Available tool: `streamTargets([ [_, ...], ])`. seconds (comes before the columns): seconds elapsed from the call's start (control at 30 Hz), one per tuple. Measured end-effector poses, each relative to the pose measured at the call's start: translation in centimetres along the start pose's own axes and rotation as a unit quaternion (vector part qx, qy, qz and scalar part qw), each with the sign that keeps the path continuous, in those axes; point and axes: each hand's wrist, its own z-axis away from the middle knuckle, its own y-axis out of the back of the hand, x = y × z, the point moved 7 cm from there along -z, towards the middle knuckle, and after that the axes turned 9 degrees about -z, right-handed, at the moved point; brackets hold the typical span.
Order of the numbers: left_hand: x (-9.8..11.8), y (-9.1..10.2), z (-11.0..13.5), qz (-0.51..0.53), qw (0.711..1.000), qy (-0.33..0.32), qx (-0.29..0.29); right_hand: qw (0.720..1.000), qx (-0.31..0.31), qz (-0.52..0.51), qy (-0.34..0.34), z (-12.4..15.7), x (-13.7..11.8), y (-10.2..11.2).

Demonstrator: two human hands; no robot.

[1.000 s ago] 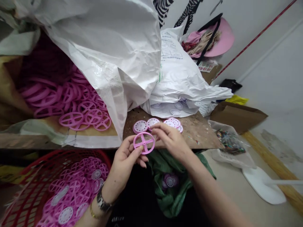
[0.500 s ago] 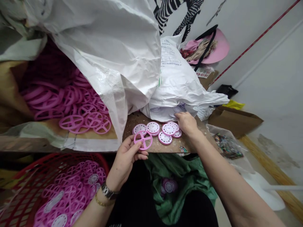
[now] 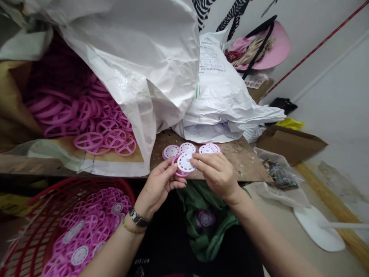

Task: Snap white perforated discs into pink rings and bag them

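- With the left hand, holds a pink wheel by the left edge, thumb and forefinger closed on the rim, lower fingers loosely curled.
- With the right hand, holds a white disc at the right edge between close-set fingertips; cannot see the thumb, so cannot tell the firmness of this grip.
- See the disc over the wheel, above the near edge of the brown table; cannot tell about any fit inside the rim, with most spokes covered.
- Just beyond, find pink-rimmed discs in two groups; cannot count the right group, partly hidden by the right hand.
- Farther, notice white discs half shaded inside a white sack.
- At far left, see loose wheels under large sacking, lost in darkness deeper inside.
- At near left, see a red basket of similar parts, cut off below and partly behind the left forearm.
- Between the forearms, make out dim discs in green cloth.
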Motion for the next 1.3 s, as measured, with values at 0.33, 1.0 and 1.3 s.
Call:
streamTargets([
  [0.33,-0.4,-0.4,0.5,-0.002,1.0,-0.004,-0.026,0.987,0.08,-0.111,-0.079,1.6,0.1,-0.3],
  [1.0,-0.9,0.5,0.5,0.02,0.995,-0.061,0.077,0.949,0.022,-0.202,-0.24,3.1,-0.5,-2.1],
  [1.3,-0.8,0.7,0.9,-0.106,0.98,-0.142,0.09,0.767,0.157,-0.408,-0.47,4.7,1.1,-2.8],
])
